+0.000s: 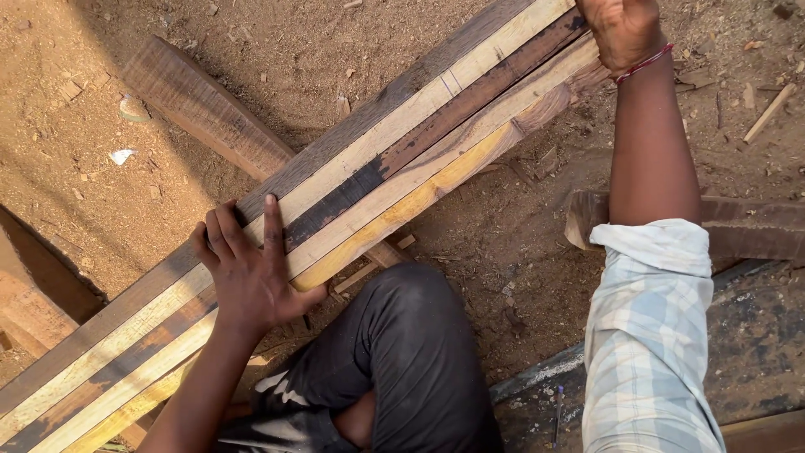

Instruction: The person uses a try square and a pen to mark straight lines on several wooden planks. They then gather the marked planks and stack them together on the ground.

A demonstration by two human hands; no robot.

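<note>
A bundle of long wooden planks [402, 159], light and dark strips side by side, runs diagonally from the lower left to the upper right. My left hand [247, 268] lies flat on top of the planks near their middle, fingers spread, thumb hooked under the near edge. My right hand [620, 29] presses on the planks' far end at the top right; a red thread circles its wrist. Its fingers are partly cut off by the frame. My knee in dark trousers [402, 352] is bent just below the planks.
A dark wooden beam [201, 105] lies under the planks at the upper left. Another wood block [746, 226] sits at the right behind my arm. Sawdust and wood chips cover the dirt ground [520, 252]. A dark slab edge [755, 352] is at the lower right.
</note>
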